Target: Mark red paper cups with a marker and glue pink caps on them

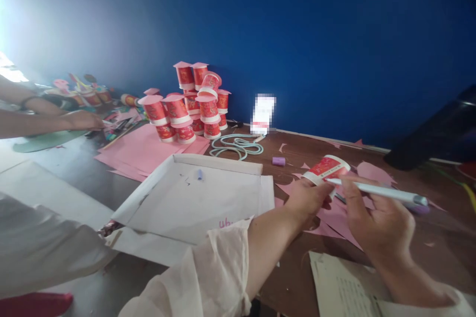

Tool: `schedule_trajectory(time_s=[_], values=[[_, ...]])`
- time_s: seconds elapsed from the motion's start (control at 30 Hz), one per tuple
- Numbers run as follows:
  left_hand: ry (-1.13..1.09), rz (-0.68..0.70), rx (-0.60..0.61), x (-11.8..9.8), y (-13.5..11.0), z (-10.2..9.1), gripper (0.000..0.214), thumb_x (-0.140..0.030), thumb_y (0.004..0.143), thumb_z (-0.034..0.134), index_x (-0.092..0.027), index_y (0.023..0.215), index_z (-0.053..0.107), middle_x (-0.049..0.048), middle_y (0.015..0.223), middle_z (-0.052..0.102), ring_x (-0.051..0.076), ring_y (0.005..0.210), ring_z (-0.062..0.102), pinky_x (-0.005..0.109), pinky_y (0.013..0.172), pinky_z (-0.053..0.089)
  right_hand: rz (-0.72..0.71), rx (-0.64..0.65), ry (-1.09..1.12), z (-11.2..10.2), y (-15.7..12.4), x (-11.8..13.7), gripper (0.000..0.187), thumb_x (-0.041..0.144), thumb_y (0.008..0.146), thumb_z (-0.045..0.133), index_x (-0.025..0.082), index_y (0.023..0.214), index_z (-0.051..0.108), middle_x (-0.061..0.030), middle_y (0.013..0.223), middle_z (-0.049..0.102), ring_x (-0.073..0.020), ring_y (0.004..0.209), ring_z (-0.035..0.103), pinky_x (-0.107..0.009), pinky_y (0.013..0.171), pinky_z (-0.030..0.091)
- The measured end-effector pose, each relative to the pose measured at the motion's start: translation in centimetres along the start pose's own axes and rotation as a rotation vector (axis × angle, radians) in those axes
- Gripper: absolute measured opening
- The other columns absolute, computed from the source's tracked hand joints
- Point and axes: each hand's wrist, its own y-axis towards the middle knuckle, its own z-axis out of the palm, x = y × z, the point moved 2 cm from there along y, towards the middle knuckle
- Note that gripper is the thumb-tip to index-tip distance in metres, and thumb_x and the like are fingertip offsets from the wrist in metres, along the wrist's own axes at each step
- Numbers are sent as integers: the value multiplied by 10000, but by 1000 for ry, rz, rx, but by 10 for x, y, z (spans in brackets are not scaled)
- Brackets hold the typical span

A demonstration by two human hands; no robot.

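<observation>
My left hand (307, 197) is wrapped round a red and white paper cup (327, 164), which lies tilted with its wide rim away from me. Between the fingers of my right hand (381, 220) is a white pen (390, 191), its tip at the side of the cup. A pale strip with small print runs along the cup there. Beneath both hands lie cut pieces of pink paper (334, 218). The fingertips of my left hand are partly hidden behind the cup.
Stacked red cups (182, 109) with pink paper tops stand by the blue wall. Before them lie pink sheets (126, 151) and a white box lid (163, 208). A phone (263, 114), coiled cable (238, 144), purple cap (278, 161) and notebook (345, 282) are around. Another person's hand (84, 120) works at left.
</observation>
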Motion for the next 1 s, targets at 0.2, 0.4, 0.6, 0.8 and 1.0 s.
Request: schedule_trajectory(time_s=[0.2, 0.4, 0.6, 0.8, 1.0], values=[[-14, -15, 80, 1, 0, 0, 74, -226, 821, 660, -155, 801, 650, -20, 623, 553, 97, 537, 524, 232, 569, 431, -12, -39, -56, 2, 2, -4, 321, 461, 914, 550, 221, 938, 762, -65, 845, 758, -282, 874, 700, -375, 792, 510], [-78, -55, 87, 3, 1, 0, 68, -218, 791, 693, -165, 821, 665, -11, 632, 579, 116, 554, 563, 238, 566, 425, 35, -35, -67, 1, 1, -3, 298, 450, 895, 561, 229, 923, 760, -72, 877, 754, -291, 896, 700, -389, 804, 506], [-100, -77, 75, 4, 2, 1, 77, -188, 765, 689, -162, 834, 666, -2, 627, 575, 139, 583, 584, 246, 554, 404, 26, -38, -62, 0, 2, -3, 271, 403, 906, 560, 213, 937, 751, -82, 866, 747, -291, 904, 700, -381, 795, 503], [-178, -6, 75, 6, 6, 2, 93, -132, 728, 693, -144, 811, 655, 9, 680, 609, 108, 551, 568, 241, 588, 441, 37, -50, -33, 1, 2, -2, 253, 388, 894, 577, 206, 951, 744, -79, 870, 746, -280, 912, 694, -363, 785, 486], [-224, -13, 66, 7, 8, 2, 60, -109, 716, 673, -144, 754, 643, 5, 656, 592, 109, 551, 559, 256, 619, 465, 77, -21, -53, 2, 2, -5, 271, 424, 878, 571, 218, 918, 744, -85, 846, 739, -305, 886, 690, -398, 769, 484]])
